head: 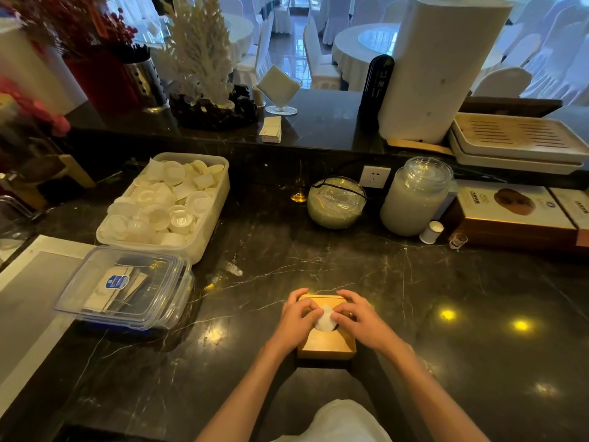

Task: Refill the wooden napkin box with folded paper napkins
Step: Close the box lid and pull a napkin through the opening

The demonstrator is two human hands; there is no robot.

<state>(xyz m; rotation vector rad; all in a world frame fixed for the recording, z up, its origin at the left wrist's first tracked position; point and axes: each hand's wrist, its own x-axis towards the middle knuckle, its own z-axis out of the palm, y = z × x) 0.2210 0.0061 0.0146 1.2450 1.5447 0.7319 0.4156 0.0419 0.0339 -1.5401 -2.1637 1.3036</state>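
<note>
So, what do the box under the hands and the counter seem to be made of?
The napkin box looks like light wood with a smooth matte finish: even honey colour, flat panels, crisp edges. The counter appears to be polished dark stone, perhaps marble: pale veins cross it and lamps reflect sharply. It could be an imitation.

Both bare forearms reach forward from the bottom edge and converge. The left hand (298,317) and right hand (357,317) lie palm down, side by side, knuckles up, fingers (310,309) curled inward, their tips nearly meeting.
</note>
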